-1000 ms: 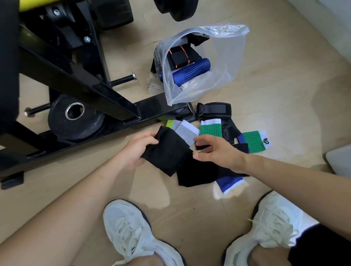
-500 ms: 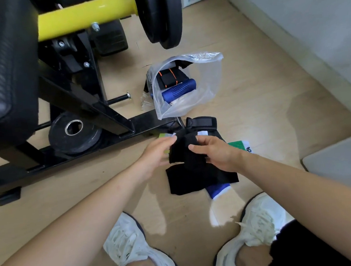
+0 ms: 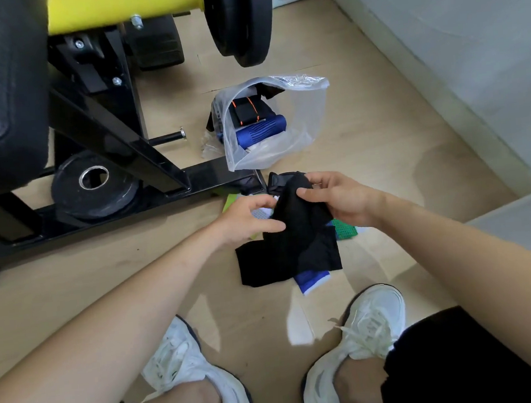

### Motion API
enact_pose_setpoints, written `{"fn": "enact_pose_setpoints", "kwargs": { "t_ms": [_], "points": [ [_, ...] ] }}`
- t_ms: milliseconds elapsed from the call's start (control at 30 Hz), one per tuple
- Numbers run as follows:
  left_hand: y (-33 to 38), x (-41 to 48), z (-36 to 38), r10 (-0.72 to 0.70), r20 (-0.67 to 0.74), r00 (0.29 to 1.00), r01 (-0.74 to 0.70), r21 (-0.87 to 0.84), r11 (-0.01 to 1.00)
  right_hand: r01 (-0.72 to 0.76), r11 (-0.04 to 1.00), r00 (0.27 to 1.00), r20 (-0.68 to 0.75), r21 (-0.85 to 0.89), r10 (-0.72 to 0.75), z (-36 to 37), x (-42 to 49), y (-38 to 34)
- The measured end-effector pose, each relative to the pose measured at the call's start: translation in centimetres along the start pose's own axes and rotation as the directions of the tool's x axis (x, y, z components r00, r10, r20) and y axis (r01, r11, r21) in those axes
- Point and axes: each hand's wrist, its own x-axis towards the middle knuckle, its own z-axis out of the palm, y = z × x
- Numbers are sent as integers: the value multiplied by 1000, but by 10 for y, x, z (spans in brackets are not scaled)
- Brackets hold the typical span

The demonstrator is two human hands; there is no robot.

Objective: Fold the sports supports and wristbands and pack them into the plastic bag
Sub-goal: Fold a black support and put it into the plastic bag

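Nearest, the person's white shoes (image 3: 192, 371) are standing on the floor (image 3: 74, 301). Just beyond them the unpacked pile is lying: a flat black sleeve (image 3: 263, 267) is covering part of a blue wristband (image 3: 311, 282), and a green wristband (image 3: 345, 230) is peeking out under the right wrist.

Above the pile, both hands are now holding the black support (image 3: 295, 213) lifted and bunched into a narrow bundle, where 1 second ago it was being held spread flat and low. The left hand (image 3: 246, 220) is pinching its lower left edge in a thumb-and-finger grip. The right hand (image 3: 341, 199) is curling its grip round the upper end, thumb pressing on the cloth. So the fold is looking nearly finished, and this piece is probably getting ready to go into the bag.

Farther off, the plastic bag (image 3: 303, 133) is lying open on the floor, already carrying a blue roll (image 3: 261, 132) and a black-and-orange support (image 3: 248, 109). At least 3 other pieces are waiting outside it, so the packing is looking perhaps half done. To the left, the black frame (image 3: 117, 137) of a weight machine is standing.
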Motion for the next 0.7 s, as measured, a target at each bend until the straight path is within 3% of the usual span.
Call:
{"fn": "enact_pose_setpoints", "kwargs": {
  "t_ms": [67, 167, 300, 367, 533, 700],
  "points": [
    [-1, 1, 3, -9, 72, 997, 16, -100, 995, 37, 999, 996, -81, -34, -39, -7, -1, -6],
    [-11, 1, 1, -32, 87, 996, 37, -52, 998, 62, 995, 967, -242, -81, -80, -19, -3, -6],
    [-31, -5, -8, -161, 80, 984, 156, 61, 986, 61, 992, 859, -500, -111, -109, -35, -7, 13],
    [-42, -11, -11, -215, 29, 976, 214, 38, 976, 8, 995, 810, -583, -97, -64, -46, -8, 32],
    [-69, -16, -4, -389, -181, 903, 351, -211, 912, -211, 969, 780, -619, -126, 89, -62, -6, 92],
    [-100, -13, 19, -405, -357, 842, 364, -178, 914, -318, 921, 750, -654, -224, 100, -59, 4, 138]
  ]
}}
